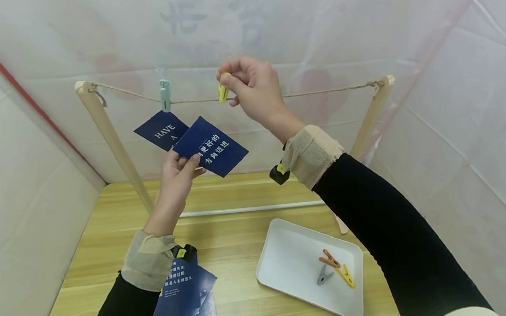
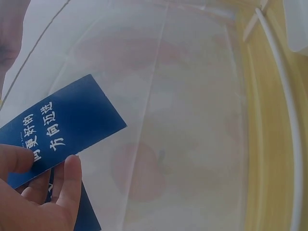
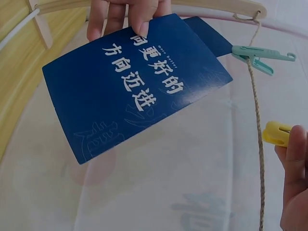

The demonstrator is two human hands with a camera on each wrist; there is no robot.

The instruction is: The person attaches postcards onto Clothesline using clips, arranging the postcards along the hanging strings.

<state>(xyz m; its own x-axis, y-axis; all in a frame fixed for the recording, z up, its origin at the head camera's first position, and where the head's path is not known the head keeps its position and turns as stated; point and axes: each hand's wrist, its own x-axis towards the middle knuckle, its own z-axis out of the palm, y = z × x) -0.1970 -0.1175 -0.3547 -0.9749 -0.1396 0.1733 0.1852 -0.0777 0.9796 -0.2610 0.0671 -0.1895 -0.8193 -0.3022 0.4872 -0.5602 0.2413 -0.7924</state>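
**Plenty here is covered up or cropped**

Biggest first: a white fabric backdrop (image 1: 335, 17) with faint, washed-out prints I can't read. Below it is a yellowish wood-grain table (image 1: 235, 302). On that stands a frame with two pale wooden posts (image 1: 116, 140) and a thin white rod (image 1: 249, 209) low down; the black right sleeve (image 1: 387, 226) blocks most of the right post's lower half. A brown twisted twine (image 1: 333, 90) runs between the post tops, partly behind the right hand (image 1: 255, 89).

There's a white rectangular tray (image 1: 285, 256) near that sleeve, and a fanned pile of dark blue printed cards (image 1: 176, 308) partly buried under the left wrist's gear. Some pale rounded thing (image 1: 467, 314) is cut off at the bottom edge, no clue what.

Left hand (image 1: 174, 178) pinches a dark blue paper card with white Chinese characters (image 1: 220, 153), thumb over part of the first one. It's in front of a blue "HAVE A…" card (image 1: 158, 129), hiding the rest of the wording. That one hangs by its corner from a mint-green plastic clothespin (image 1: 165, 95) on the twine.

Right hand pinches a yellow plastic clothespin (image 1: 222, 90) right at the twine; can't tell if they touch.

Smallest stuff: orange-brown (image 1: 330, 258), grey (image 1: 325, 275) and yellow (image 1: 345, 276) clothespins bunched in the tray.
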